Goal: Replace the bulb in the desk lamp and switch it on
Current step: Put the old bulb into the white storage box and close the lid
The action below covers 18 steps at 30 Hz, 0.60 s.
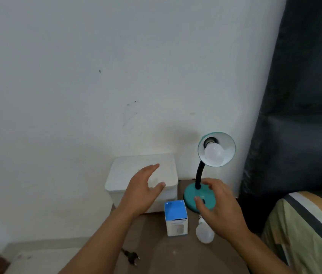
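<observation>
1. So, the teal desk lamp (199, 196) sits on a brown table (152, 230) near the wall, its round base next to a dark curtain (298, 115). The black bendy neck goes up to the shade (226, 144), which is tipped toward the camera.
2. A white bulb (214, 153) sits in the shade's socket, unlit as far as I can see.
3. Another white bulb, the loose bulb (204, 232), lies on its side on the table just in front of the lamp base, screw end pointing up toward the base.
4. Right hand (218, 210) hovers over the front of the lamp base, fingers spread and curved, nothing in it. The thumb tip is right by the dark switch on the base; can't tell if it's actually touching.
5. Left hand (143, 191) is wide open too, palm facing right, empty, held in front of a white lidded tub (124, 175) at the back left of the table.
6. A small blue-topped box (176, 217) stands upright between the two hands, just beside the loose bulb.
7. A black plug (131, 257) lies near the table's front edge, not plugged into anything I can see.
8. Striped bedding (310, 224) fills the lower right corner.
</observation>
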Available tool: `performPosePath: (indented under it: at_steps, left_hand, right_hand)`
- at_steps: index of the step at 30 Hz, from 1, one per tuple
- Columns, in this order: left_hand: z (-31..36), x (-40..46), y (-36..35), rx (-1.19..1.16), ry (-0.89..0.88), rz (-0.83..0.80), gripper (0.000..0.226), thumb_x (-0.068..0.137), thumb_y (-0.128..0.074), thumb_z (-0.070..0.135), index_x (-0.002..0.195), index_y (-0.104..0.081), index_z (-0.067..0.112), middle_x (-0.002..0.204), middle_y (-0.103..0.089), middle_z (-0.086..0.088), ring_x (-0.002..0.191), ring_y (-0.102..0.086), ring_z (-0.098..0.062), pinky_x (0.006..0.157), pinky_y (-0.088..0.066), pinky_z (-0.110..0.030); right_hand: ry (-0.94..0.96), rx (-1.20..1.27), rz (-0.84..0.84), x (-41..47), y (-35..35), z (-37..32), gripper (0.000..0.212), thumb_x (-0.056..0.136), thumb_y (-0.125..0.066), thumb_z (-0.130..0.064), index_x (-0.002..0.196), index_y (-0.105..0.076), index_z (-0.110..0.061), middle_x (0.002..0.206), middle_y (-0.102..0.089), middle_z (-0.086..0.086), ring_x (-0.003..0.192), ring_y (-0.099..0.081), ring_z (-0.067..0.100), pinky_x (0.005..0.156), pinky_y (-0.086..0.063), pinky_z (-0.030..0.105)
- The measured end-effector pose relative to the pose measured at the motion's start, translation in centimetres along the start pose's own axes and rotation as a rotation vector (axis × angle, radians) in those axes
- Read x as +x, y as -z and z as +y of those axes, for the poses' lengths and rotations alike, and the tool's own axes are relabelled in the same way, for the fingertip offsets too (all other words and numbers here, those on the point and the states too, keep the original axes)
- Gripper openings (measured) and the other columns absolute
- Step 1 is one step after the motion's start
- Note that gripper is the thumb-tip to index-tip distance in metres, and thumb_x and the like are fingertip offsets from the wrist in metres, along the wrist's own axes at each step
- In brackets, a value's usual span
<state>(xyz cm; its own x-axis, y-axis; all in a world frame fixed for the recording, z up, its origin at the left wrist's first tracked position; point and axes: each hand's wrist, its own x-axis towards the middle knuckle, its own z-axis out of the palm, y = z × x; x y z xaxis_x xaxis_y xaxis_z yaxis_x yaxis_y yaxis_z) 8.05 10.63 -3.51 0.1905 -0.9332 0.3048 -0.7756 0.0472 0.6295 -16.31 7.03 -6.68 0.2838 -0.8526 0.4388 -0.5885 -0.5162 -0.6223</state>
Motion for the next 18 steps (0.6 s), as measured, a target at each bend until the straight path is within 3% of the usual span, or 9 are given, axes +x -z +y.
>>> performPosePath:
  at_steps: [4, 6, 9, 12, 16, 18]
  left_hand:
    - [-4.8, -1.8, 2.2, 0.027, 0.113, 0.042, 0.061, 0.091, -0.07, 0.041, 0.146, -0.046, 0.032, 0.153, -0.045, 0.005, 0.143, -0.036, -0.012, 0.118, -0.027, -0.029]
    - [-6.9, -2.1, 3.2, 0.076, 0.181, 0.053, 0.069, 0.088, -0.07, 0.049, 0.149, -0.042, 0.032, 0.158, -0.038, 0.002, 0.147, -0.029, -0.016, 0.12, -0.024, -0.034]
    - [-8.9, -2.1, 4.4, 0.072, 0.317, 0.015, 0.101, 0.077, -0.074, 0.063, 0.158, -0.022, 0.03, 0.166, -0.014, 0.004, 0.153, -0.006, -0.018, 0.123, -0.012, -0.041]
    - [-10.1, -1.3, 5.1, 0.049, 0.421, -0.048, 0.127, 0.067, -0.076, 0.07, 0.16, 0.0, 0.028, 0.168, 0.004, 0.005, 0.154, 0.009, -0.019, 0.123, -0.006, -0.046]
    - [-11.9, 0.6, 5.4, -0.014, 0.476, -0.147, 0.136, 0.062, -0.078, 0.072, 0.159, 0.007, 0.03, 0.168, 0.007, 0.001, 0.154, 0.005, -0.022, 0.124, -0.008, -0.049]
    - [-12.6, 1.4, 5.4, -0.082, 0.48, -0.187, 0.137, 0.061, -0.08, 0.069, 0.159, 0.006, 0.029, 0.168, 0.003, 0.001, 0.154, -0.002, -0.02, 0.124, -0.012, -0.046]
  right_hand:
    - [-0.017, 0.041, -0.131, 1.2, -3.0, -0.6, 0.054, 0.081, -0.069, -0.049, 0.128, -0.048, -0.031, 0.114, -0.046, -0.022, 0.109, -0.049, 0.003, 0.09, -0.044, 0.024]
    - [-0.054, 0.055, -0.182, 2.3, -4.2, -1.0, 0.063, 0.081, -0.071, -0.049, 0.135, -0.045, -0.029, 0.123, -0.047, -0.019, 0.119, -0.047, 0.007, 0.096, -0.036, 0.021]
    - [-0.126, 0.074, -0.245, 4.3, -5.9, -1.7, 0.081, 0.077, -0.075, -0.052, 0.144, -0.038, -0.029, 0.144, -0.044, -0.008, 0.131, -0.04, 0.01, 0.101, -0.029, 0.02]
    - [-0.185, 0.138, -0.306, 6.0, -7.4, -1.9, 0.101, 0.068, -0.078, -0.059, 0.15, -0.026, -0.032, 0.148, -0.036, -0.012, 0.136, -0.034, 0.01, 0.108, -0.03, 0.028]
    - [-0.257, 0.143, -0.414, 8.3, -9.2, -1.5, 0.129, 0.051, -0.076, -0.077, 0.154, -0.009, -0.037, 0.162, -0.013, -0.008, 0.147, -0.017, 0.014, 0.119, -0.021, 0.039]
    - [-0.265, 0.137, -0.468, 9.1, -10.0, -1.4, 0.132, 0.051, -0.076, -0.076, 0.154, -0.002, -0.04, 0.164, -0.002, -0.007, 0.149, -0.01, 0.017, 0.12, -0.018, 0.04]
